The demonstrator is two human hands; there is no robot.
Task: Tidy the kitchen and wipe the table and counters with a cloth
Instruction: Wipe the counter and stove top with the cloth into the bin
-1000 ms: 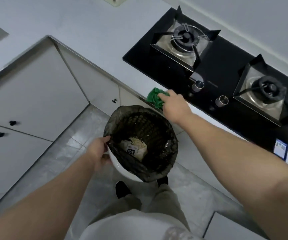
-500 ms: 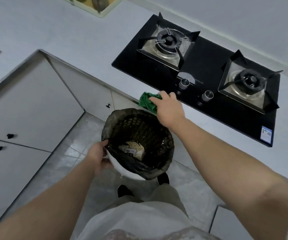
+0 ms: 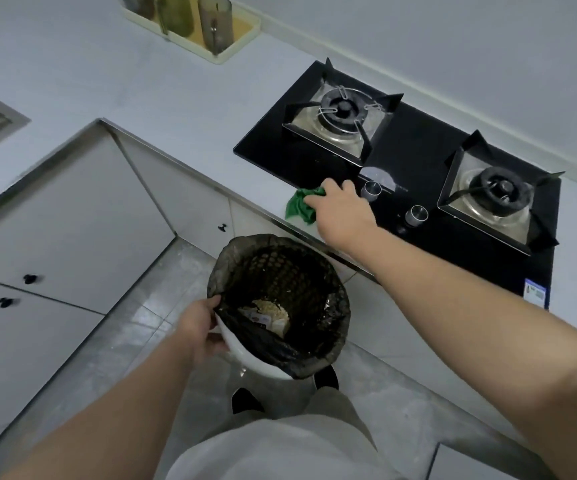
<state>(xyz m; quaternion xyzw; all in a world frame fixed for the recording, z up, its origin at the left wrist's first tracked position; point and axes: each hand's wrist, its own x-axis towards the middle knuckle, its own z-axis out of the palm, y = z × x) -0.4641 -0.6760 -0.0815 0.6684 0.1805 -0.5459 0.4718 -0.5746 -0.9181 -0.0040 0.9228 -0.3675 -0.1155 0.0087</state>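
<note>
Green cloth [image 3: 299, 206] in curled right fingers [image 3: 332, 188]

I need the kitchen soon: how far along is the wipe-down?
Done: scraps lie in the lined bin. In hand: the right hand holds the green cloth on the counter beside the hob; the left hand grips the bin rim. Left: the wider counter, and the table, not in view.

We see a green cloth [image 3: 300, 206] on our pale grey surface [image 3: 176, 98], near a glossy black hob [image 3: 415, 147]. Our white bin [image 3: 255, 358] has a dark liner [image 3: 280, 275] showing a lattice pattern. Far left, the tray [image 3: 242, 32] is cream. The cabinet knobs [image 3: 30, 279] are black and the floor tiles [image 3: 134, 341] mottled grey.
</note>
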